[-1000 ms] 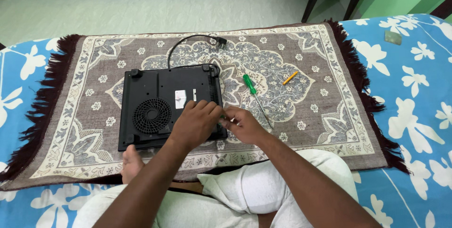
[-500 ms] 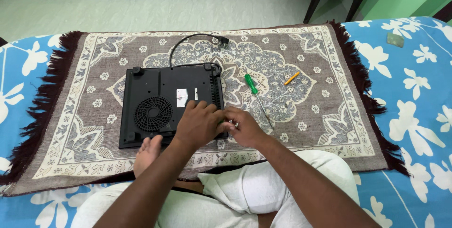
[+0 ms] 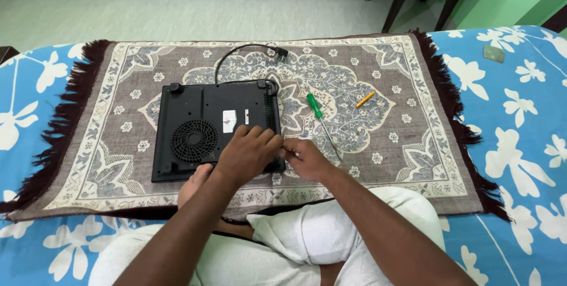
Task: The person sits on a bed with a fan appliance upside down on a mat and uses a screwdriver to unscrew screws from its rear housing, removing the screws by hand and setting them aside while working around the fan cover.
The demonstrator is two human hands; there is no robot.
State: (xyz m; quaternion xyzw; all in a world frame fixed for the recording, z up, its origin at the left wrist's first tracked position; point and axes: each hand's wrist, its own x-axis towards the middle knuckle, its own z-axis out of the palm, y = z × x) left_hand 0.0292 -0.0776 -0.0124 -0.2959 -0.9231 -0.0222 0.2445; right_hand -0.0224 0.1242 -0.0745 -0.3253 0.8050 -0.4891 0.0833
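Barely anything moves across the last second in the head view, the only one there is: the black flat appliance (image 3: pixel 215 131), lying underside up with its round fan grille (image 3: pixel 194 140) showing, stays in the same place on the patterned rug (image 3: pixel 407 144), and both hands stay at its near right corner. The left hand (image 3: pixel 248 155) is spread flat over that corner, palm down and fingers extended, pressing on the casing rather than closing round it. The right hand (image 3: pixel 306 159) sits just beside the edge, its fingers drawn narrow together toward the left fingertips; it may pinch something small there, but the spot is too hidden to tell. What has changed is slight: the bare foot (image 3: pixel 195 183) now shows a little further up under the appliance's near edge than a second ago. I judge the steadiness to mean fine work at that one corner is under way. The green-handled screwdriver (image 3: pixel 322 123) and the small yellow tool (image 3: pixel 365 99) lie untouched on the rug to the right, well apart from both hands, and the black power cord (image 3: pixel 245 56) loops away behind the appliance.
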